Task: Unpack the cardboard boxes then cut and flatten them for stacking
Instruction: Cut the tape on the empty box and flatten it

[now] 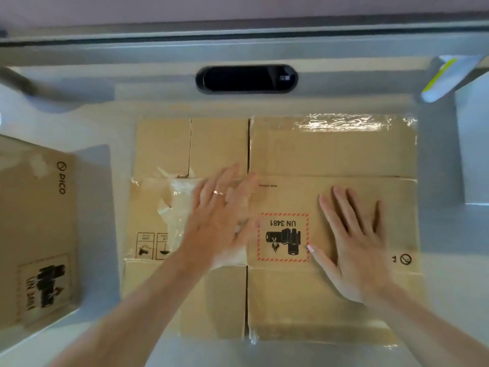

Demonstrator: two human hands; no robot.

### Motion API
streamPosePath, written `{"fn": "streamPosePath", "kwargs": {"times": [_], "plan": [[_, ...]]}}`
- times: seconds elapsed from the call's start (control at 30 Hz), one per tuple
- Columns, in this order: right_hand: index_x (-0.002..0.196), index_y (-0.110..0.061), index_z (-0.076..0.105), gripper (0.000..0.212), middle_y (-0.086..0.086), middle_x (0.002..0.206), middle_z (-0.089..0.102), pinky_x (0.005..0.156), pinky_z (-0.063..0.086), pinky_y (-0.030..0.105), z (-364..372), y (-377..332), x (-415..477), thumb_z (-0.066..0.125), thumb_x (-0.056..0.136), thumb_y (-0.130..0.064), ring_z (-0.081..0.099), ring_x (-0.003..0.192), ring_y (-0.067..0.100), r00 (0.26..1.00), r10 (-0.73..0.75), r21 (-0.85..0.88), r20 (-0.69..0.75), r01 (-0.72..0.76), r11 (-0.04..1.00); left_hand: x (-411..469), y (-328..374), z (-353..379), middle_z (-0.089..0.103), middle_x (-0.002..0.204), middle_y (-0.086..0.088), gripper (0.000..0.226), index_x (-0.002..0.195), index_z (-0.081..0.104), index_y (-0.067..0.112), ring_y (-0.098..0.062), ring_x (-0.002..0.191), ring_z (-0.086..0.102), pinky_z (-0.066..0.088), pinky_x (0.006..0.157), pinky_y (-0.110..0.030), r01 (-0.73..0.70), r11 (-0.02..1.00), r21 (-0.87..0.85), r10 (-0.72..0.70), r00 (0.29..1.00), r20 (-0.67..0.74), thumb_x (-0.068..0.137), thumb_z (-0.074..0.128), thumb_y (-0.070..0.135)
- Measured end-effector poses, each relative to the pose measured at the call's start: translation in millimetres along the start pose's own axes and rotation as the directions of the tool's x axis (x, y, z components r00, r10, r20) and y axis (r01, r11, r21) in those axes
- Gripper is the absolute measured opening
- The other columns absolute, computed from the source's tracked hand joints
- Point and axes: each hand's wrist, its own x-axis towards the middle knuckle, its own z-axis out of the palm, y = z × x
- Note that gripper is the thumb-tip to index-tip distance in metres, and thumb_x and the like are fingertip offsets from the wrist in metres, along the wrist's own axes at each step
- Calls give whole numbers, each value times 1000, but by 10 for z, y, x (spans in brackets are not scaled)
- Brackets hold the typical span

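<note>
Two hands: our left hand [219, 215] and right hand [354, 239], fingers straight, gripping nothing.
Flattened box [330, 154]: beneath our palms, pressed so it lies flat.

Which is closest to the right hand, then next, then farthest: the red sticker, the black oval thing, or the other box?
1. Red sticker, just left of the right hand.
2. Black oval thing, up at the back.
3. Other box, far left.

Both arms reach forward; left grip [219, 221] and right grip [357, 242] lie flat, fingers straight.
</note>
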Motion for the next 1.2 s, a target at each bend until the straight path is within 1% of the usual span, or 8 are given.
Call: {"fn": "streamPosePath", "kwargs": {"times": [0.13,0.33,0.4,0.53,0.67,0.8,1.03,1.2], "plan": [[162,-22,10,85,4,170,3,120,8,67,-8,27,39,21,94,-71,3,157,27,1000,-10,-15,5,10,1000,221,-528,-97,-2,172,-2,81,163,1,36,-32,158,-5,4,123,-65,173,978,114,-176,984,18,96,28,73],[153,-21,32,73,2,161,27,119,17,59,-255,160,307,36,95,-65,32,140,26,979,99,226,-178,-57,972,213,-566,-46,-10,171,0,82,162,-6,37,-31,157,-13,1,122,-66,198,968,153,-208,977,51,95,23,75],[158,-24,20,76,-1,168,12,121,9,61,-328,293,548,34,95,-65,21,149,22,963,206,204,-176,-169,964,255,-572,-65,-10,171,0,82,162,-6,36,-30,157,-14,1,122,-65,177,976,126,-186,981,64,96,22,74],[162,-27,3,85,-6,170,-1,121,4,65,-153,350,681,25,94,-72,-3,157,18,968,206,103,-143,-192,976,-60,-628,-95,-7,172,-5,85,164,2,22,-28,158,-9,0,125,-59,197,979,-44,-198,980,-18,97,33,63],[162,-27,5,84,-6,170,1,120,4,65,-158,395,687,26,94,-71,-1,157,18,968,191,96,-164,-177,980,-742,-461,124,7,172,-6,88,163,15,14,-32,158,5,13,122,-63,194,979,69,-196,980,31,93,34,64],[161,-25,10,80,-6,170,4,120,4,66,-165,380,699,26,96,-68,2,157,18,970,177,118,-165,-159,980,-769,-445,148,4,172,-6,86,164,11,15,-32,158,2,13,123,-62,192,970,147,-206,975,85,96,28,66],[160,-19,20,73,0,169,11,124,-2,58,-179,118,-206,43,98,-48,6,157,19,973,106,314,-207,-37,949,-922,-72,227,-2,172,-5,81,164,6,19,-29,158,-2,11,124,-60,133,989,66,-136,990,45,99,34,57],[162,-19,12,80,5,170,6,122,11,62,271,3,-543,25,98,-64,6,157,25,994,54,101,-97,-44,994,-1039,6,381,-7,172,0,79,164,3,23,-24,158,-7,5,126,-57,244,968,56,-245,969,22,99,31,59]]}}
